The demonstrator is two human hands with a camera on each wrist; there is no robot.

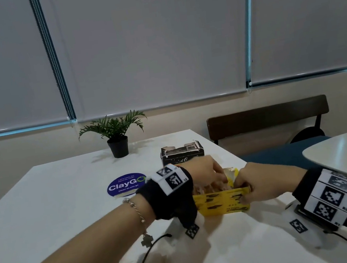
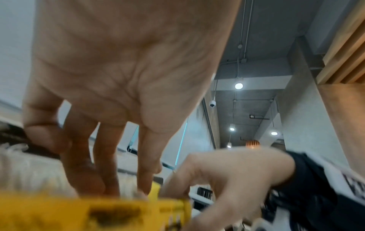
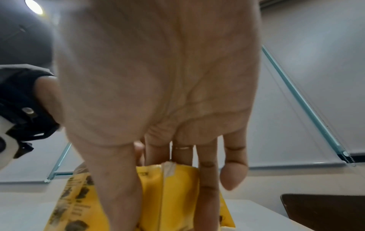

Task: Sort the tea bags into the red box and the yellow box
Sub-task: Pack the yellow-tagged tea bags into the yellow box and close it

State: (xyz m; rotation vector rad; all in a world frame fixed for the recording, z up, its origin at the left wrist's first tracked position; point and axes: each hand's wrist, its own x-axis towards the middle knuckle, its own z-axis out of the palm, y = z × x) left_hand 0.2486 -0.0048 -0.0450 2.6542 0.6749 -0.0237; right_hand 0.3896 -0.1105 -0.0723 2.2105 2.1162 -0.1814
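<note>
Going L to R on the white table (image 1: 42,197): a potted plant (image 1: 115,136) is standing at the far edge, w/ a round blue ClayGo sticker (image 1: 126,184) lying nearer. The left hand (image 1: 204,172) is reaching down into the open yellow box (image 1: 222,203), fingers (image 2: 144,156) pointing downward among the tea bags (image 1: 211,188) inside; whether it's pinching one I can't tell, tips are hidden. A dark box (image 1: 181,154) is sitting just behind the yellow one, apart from it. The right hand (image 1: 260,183) is gripping the yellow box's right end, thumb on the near side, fingers wrapped round the far side. Far R, a dark wooden chair (image 1: 268,116) is standing beside the table.
</note>
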